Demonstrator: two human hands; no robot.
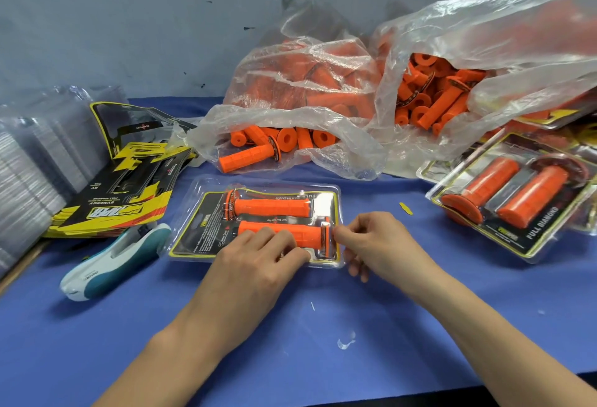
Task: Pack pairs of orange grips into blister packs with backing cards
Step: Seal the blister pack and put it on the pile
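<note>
The left hand (258, 255) lies palm-down on the blister pack (255, 222), fingers spread flat over the near orange grip (284, 234), pressing rather than gripping. The right hand (371, 242) pinches at the pack's right edge, thumb and forefinger closed on the rim of the clear plastic just beside the grip's flanged end. A second grip (271, 206) sits in the far cavity, parallel to the first, and the black and yellow backing card (200, 229) shows through the plastic on the left.

The pack rests on a blue table cover (290, 342). Just to the left lies a white and teal stapler (113, 261), and beyond it a stack of loose backing cards (116, 200) beside a pile of empty clear blisters (35, 161). Behind the pack, two clear plastic bags (323, 90) spill loose orange grips (433, 96) toward the table. Off to the right, a finished pack (513, 196) with two grips lies tilted on other packs. A small yellow scrap (405, 208) sits between the two packs.
</note>
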